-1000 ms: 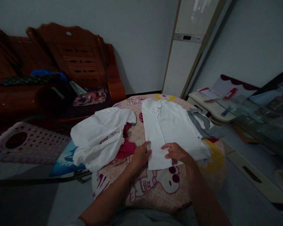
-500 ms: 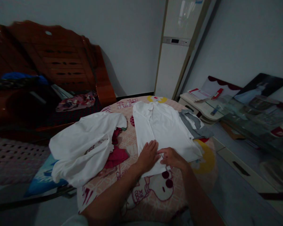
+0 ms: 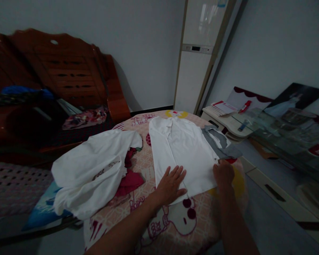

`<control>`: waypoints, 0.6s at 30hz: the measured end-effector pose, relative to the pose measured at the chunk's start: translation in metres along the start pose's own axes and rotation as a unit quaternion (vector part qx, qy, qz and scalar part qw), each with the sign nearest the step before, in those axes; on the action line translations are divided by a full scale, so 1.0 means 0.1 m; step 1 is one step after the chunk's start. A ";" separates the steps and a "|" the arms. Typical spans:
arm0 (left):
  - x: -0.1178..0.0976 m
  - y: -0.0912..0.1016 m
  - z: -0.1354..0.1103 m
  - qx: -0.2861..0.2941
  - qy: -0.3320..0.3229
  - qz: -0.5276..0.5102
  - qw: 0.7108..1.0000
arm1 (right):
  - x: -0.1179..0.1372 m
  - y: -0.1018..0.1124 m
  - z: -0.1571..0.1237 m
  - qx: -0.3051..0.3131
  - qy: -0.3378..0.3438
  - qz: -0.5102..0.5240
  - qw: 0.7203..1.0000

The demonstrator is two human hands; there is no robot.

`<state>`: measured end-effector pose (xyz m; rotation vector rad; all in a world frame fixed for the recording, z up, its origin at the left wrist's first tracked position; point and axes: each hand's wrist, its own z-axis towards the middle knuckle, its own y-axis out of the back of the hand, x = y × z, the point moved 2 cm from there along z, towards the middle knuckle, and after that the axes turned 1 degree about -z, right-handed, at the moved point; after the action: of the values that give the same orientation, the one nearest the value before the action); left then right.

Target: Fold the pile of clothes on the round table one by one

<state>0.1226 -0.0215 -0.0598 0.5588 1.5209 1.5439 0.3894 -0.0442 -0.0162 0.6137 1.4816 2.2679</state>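
A white shirt [image 3: 183,148] lies spread flat on the round counter [image 3: 175,223], which is covered by a pink cloth printed with cartoon figures. The shirt's collar points away from the person and its lower hem lies nearest them.

The left hand [image 3: 171,184] rests palm down on the shirt's near hem, its fingers [image 3: 178,172] spread wide and flat, gripping nothing. The right hand [image 3: 223,174] sits at the shirt's right edge near the lower corner, with its fingers curled down onto the fabric. Whether they actually pinch the edge cannot be told from here, as the knuckles hide the tips.

Just beside the shirt on the right, a grey garment [image 3: 223,143] lies partly tucked under its edge. To the left, a crumpled white garment [image 3: 93,166] (much looser than the flat one) hangs over the counter's rim, with a dark red cloth [image 3: 129,179] showing from beneath it.

Behind stand a carved wooden bench [image 3: 69,74] and a tall white appliance [image 3: 196,67] against the wall.
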 end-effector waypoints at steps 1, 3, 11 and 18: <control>0.00 0.00 0.00 0.001 0.000 -0.003 1.000 | -0.01 0.00 0.00 0.009 -0.007 -0.005 1.000; 0.00 0.01 0.00 0.007 0.003 -0.017 1.000 | 0.04 0.03 -0.01 0.007 -0.008 0.002 1.000; 0.01 0.24 0.33 -0.035 0.014 -0.216 0.976 | 0.59 0.11 -0.36 0.173 0.232 0.059 0.955; 0.00 0.03 0.62 -0.073 -0.010 -0.257 0.964 | 0.67 0.15 -0.27 0.280 0.254 0.176 0.909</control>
<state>0.1721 0.0133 -0.0478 0.0774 1.3834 1.2235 0.3179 -0.0362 -0.0012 0.4834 2.5088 2.3685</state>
